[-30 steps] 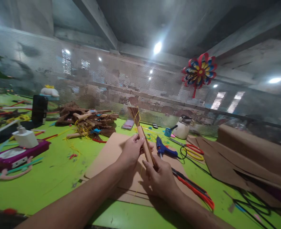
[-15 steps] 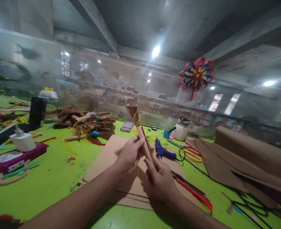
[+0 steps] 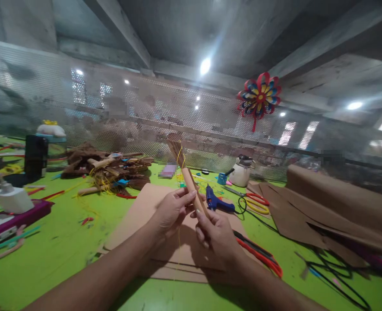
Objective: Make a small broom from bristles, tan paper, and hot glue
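A small broom-like bundle (image 3: 175, 151) with brown fringe and yellow string points away from me, tilted up to the left. Its handle is rolled in brown kraft paper (image 3: 190, 181). My left hand (image 3: 173, 209) pinches the handle about halfway down, thumb on top. Around the lower end are the closed fingers of my right hand (image 3: 215, 231), its thumb pressed on the paper. A yellow thread hangs below. Beneath both hands lie flat brown sheets (image 3: 135, 216). A red-and-black utility knife (image 3: 260, 255) rests by my right wrist.
Beyond my right hand lie a blue glue gun (image 3: 218, 203) and scissors (image 3: 257, 203), with a white kettle-like pot (image 3: 240, 172) behind. Brown paper (image 3: 333, 207) covers the right side. Back left is a pile of brown bundles (image 3: 113, 170); a purple power strip (image 3: 19, 222) sits far left.
The paper edge that stood off the handle's right side now lies against it. My right hand has moved slightly up the handle. The whole view has swung a little to the right.
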`<act>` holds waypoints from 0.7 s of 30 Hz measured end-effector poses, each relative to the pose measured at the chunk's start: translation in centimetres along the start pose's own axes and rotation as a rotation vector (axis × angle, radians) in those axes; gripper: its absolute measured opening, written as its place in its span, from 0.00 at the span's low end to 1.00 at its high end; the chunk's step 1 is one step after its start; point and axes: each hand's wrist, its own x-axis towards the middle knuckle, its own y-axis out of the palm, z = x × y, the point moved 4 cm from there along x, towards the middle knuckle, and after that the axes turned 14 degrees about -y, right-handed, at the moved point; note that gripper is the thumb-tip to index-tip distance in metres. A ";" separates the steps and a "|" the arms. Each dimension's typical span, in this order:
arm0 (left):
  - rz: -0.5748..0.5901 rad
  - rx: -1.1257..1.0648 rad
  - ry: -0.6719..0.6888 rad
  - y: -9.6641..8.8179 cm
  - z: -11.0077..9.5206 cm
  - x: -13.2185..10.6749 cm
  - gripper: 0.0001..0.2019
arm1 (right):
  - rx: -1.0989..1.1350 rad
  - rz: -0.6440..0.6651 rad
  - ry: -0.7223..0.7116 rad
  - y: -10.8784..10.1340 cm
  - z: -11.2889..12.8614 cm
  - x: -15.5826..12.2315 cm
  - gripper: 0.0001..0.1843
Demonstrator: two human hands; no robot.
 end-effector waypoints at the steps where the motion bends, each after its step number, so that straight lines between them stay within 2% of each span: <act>1: 0.000 0.006 0.005 -0.1 0.1 0.1 0.10 | 0.017 0.000 0.005 0.0 0.1 0.0 0.23; 8: -0.047 0.053 -0.013 -0.6 0.2 0.3 0.11 | 0.054 -0.010 0.009 -0.1 -0.1 0.1 0.22; 11: -0.068 0.059 -0.016 -0.4 0.0 0.1 0.10 | -0.002 -0.021 0.024 0.2 -0.5 -0.1 0.22; 14: -0.109 0.067 -0.015 -0.3 -0.5 -0.1 0.08 | -0.104 0.028 0.032 0.3 -0.5 -0.2 0.23; 17: -0.143 0.069 -0.016 -0.7 -1.0 -0.1 0.07 | -0.338 0.027 -0.091 -1.1 1.1 0.6 0.25; 21: -0.123 0.084 -0.033 -1.2 -1.4 0.2 0.07 | -0.910 0.007 -0.383 -5.1 4.4 3.9 0.18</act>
